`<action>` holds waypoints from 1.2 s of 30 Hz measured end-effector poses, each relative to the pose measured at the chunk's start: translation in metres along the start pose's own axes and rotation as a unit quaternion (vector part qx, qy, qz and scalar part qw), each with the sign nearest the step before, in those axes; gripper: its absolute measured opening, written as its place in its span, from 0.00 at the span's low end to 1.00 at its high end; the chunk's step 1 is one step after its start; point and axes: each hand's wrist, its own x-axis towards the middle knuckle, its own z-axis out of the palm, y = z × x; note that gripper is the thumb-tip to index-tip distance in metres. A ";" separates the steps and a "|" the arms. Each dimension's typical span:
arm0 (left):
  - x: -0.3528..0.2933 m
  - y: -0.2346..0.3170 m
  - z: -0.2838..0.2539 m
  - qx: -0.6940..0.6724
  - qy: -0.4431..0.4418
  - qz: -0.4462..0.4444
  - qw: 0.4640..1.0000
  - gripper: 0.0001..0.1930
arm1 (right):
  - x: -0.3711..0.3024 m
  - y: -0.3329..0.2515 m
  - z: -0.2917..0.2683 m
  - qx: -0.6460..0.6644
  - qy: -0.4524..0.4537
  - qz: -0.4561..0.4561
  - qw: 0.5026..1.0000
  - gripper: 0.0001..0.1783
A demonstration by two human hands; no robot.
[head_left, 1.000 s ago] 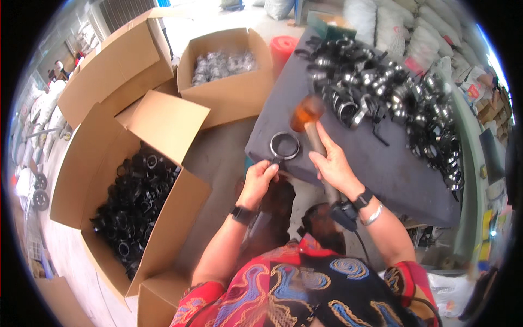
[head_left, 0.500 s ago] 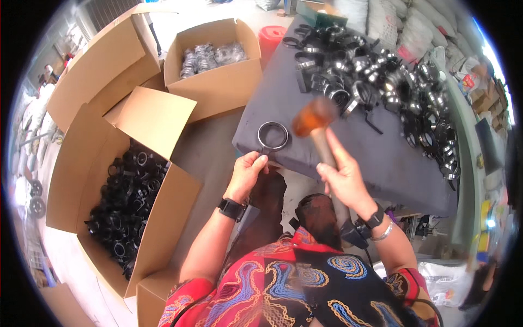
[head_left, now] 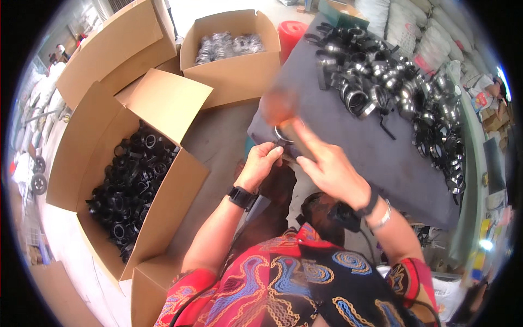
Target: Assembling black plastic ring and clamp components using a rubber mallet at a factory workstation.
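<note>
My left hand (head_left: 260, 165) pinches the short black stem of a ring-shaped part (head_left: 278, 134) at the near left corner of the grey-covered table (head_left: 321, 125). Its metal rim shows only in part behind the mallet. Wrapped round the handle of the mallet (head_left: 279, 106) is my right hand (head_left: 339, 175), with the index finger stretched along it. The mallet's orange-brown head is smeared by motion and appears over the far side of the ring. Whether it touches the ring, I cannot tell.
A heap of black and silver rings (head_left: 400, 90) covers the table's far and right side. On my left a cardboard box (head_left: 182, 188) holds many black rings. Another box (head_left: 231, 87) behind it contains clear-wrapped metal parts. A red roll (head_left: 292, 34) stands by the table.
My right hand has swung the mallet left, from beside the ring to over it. The left hand keeps its pinch on the ring. The whole view has shifted slightly.
</note>
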 end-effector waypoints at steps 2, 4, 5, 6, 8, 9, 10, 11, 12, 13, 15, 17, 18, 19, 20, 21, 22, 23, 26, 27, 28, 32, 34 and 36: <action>0.002 0.005 0.001 0.062 0.001 -0.060 0.996 0.12 | 0.010 0.016 0.008 0.032 -0.094 0.113 0.989 0.41; 0.003 -0.020 -0.004 -0.023 0.014 -0.010 1.000 0.12 | 0.028 0.013 0.005 0.041 -0.101 0.043 0.993 0.40; 0.002 -0.024 -0.007 -0.034 0.006 -0.003 0.999 0.12 | 0.035 0.007 -0.004 0.049 -0.090 0.053 0.993 0.39; 0.005 -0.024 -0.006 -0.045 0.000 0.010 0.999 0.12 | 0.042 0.002 -0.011 0.073 -0.014 -0.036 0.997 0.39; 0.000 -0.004 -0.001 -0.009 -0.002 -0.027 1.000 0.12 | 0.053 -0.008 -0.031 0.074 0.112 -0.131 0.982 0.39; -0.003 -0.005 -0.004 0.003 0.006 -0.008 1.000 0.12 | 0.049 -0.018 -0.030 0.179 0.076 -0.003 0.981 0.38; 0.004 -0.005 -0.004 0.014 0.002 0.017 1.000 0.12 | 0.045 -0.006 -0.023 0.172 0.083 -0.003 0.982 0.38; 0.003 -0.005 -0.002 0.024 0.004 -0.003 1.000 0.12 | 0.038 0.019 -0.009 0.136 0.029 0.087 0.986 0.38; 0.002 -0.005 -0.003 0.035 0.003 -0.020 0.999 0.12 | 0.037 0.036 -0.004 0.099 -0.020 0.176 0.979 0.38; -0.005 -0.011 -0.007 -0.002 -0.002 -0.008 1.000 0.12 | 0.037 0.036 -0.008 0.158 -0.069 0.234 0.957 0.37; 0.002 -0.016 -0.007 -0.026 -0.008 -0.008 1.000 0.11 | 0.041 0.028 -0.023 0.204 -0.004 0.213 0.955 0.37; 0.002 -0.007 -0.007 -0.036 -0.009 -0.007 0.999 0.11 | 0.043 0.015 -0.047 0.242 0.087 0.168 0.952 0.38; -0.002 0.001 -0.006 -0.027 -0.008 -0.009 1.000 0.11 | 0.042 0.005 -0.056 0.237 0.118 0.154 0.952 0.39; 0.001 0.002 -0.006 -0.019 -0.014 0.013 1.000 0.10 | 0.037 0.011 -0.046 0.238 0.102 0.169 0.951 0.39; 0.002 0.000 -0.005 -0.015 -0.021 0.014 1.000 0.10 | 0.027 0.024 -0.029 0.239 0.088 0.183 0.949 0.40; 0.002 -0.006 -0.007 0.015 -0.014 -0.005 1.000 0.10 | 0.014 0.042 -0.009 0.253 -0.027 0.265 0.930 0.41; 0.007 -0.009 -0.011 0.047 0.000 -0.015 0.999 0.10 | 0.013 0.048 -0.013 0.265 -0.010 0.293 0.919 0.42; 0.008 -0.013 -0.015 0.015 -0.001 -0.022 1.000 0.10 | 0.012 0.050 -0.016 0.287 -0.005 0.312 0.906 0.42; 0.007 -0.008 -0.013 -0.016 -0.013 -0.012 1.000 0.10 | -0.024 0.030 -0.032 0.337 0.036 0.322 0.884 0.42; 0.007 -0.004 -0.010 -0.021 -0.015 -0.009 1.000 0.10 | -0.035 0.029 -0.044 0.353 0.072 0.298 0.884 0.41; 0.005 0.003 -0.007 -0.017 -0.027 -0.004 0.999 0.10 | -0.047 0.033 -0.050 0.351 0.086 0.298 0.883 0.41; 0.003 0.045 0.010 0.055 -0.003 -0.069 0.996 0.10 | -0.091 0.082 -0.064 0.311 0.297 0.216 0.876 0.40; 0.010 0.076 0.024 0.053 -0.015 -0.065 0.996 0.10 | -0.113 0.106 -0.069 0.317 0.354 0.257 0.841 0.40; 0.031 0.103 0.045 0.050 -0.043 -0.050 0.997 0.10 | -0.127 0.112 -0.068 0.330 0.375 0.266 0.824 0.39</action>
